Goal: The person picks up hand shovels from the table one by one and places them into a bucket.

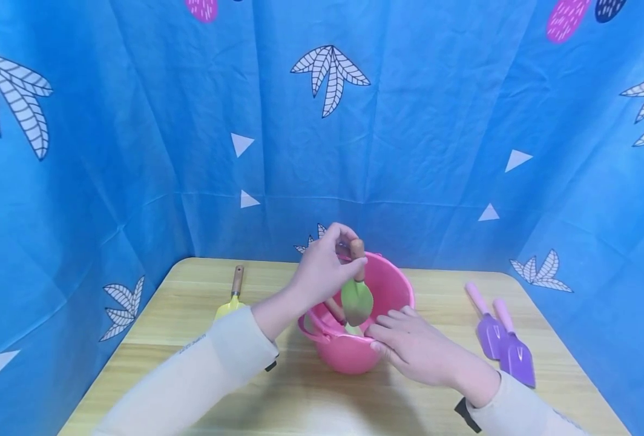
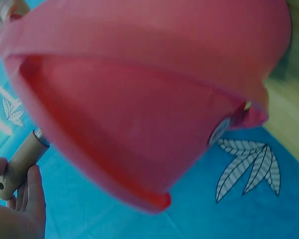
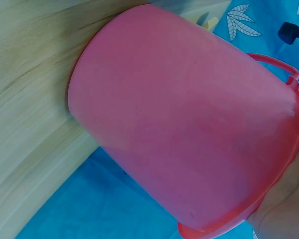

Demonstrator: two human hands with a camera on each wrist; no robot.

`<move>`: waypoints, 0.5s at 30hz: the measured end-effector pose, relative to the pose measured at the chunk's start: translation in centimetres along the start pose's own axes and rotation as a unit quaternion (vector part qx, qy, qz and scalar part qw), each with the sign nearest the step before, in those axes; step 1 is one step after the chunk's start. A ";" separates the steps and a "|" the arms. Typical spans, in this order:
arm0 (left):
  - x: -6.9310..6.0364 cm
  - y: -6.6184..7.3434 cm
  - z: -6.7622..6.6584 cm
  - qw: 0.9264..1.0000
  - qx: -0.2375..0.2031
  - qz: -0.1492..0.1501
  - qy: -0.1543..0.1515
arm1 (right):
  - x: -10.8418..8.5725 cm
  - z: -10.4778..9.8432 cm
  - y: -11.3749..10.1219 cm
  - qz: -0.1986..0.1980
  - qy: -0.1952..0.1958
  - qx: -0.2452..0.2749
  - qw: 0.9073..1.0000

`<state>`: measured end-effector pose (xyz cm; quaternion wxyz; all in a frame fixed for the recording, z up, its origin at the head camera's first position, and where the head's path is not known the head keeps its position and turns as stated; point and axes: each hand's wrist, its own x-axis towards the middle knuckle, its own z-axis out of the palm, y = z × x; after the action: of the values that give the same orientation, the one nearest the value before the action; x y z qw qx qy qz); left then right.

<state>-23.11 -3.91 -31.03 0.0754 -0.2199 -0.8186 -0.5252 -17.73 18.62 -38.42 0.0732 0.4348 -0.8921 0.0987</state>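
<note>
One blue patterned curtain (image 1: 420, 133) hangs behind one wooden table (image 1: 191, 363). One pink bucket (image 1: 349, 357) stands mid-table. Two hands: the right hand (image 1: 411, 345) grips its rim at five o'clock; the left hand (image 1: 324, 266) pinches one green trowel (image 1: 357, 300) by its wooden handle, blade hanging at six o'clock from the fingers, over the opening. Two purple shovels (image 1: 518, 362) lie at four o'clock, one yellow shovel (image 1: 229, 306) at nine. One more wooden handle (image 1: 335, 310) shows inside the bucket.

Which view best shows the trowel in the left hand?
The head view: there the trowel shows both blade and handle. The left wrist view shows only handle and some metal neck; the right wrist view shows none of it.
</note>
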 end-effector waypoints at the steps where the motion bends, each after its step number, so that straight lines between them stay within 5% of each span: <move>1: 0.0 -0.2 0.2 1.000 0.000 -0.002 -0.004 | 0.0 0.0 0.0 -0.003 0.003 -0.002 1.000; 15: -0.1 -2.5 2.8 0.997 -0.011 -0.050 -0.061 | 0.3 0.3 -0.1 -0.041 0.046 -0.026 0.998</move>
<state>-23.84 -2.29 -34.34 -0.0034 -0.2107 -0.8260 -0.5228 -17.81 18.28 -38.60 0.1296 0.4635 -0.8716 0.0927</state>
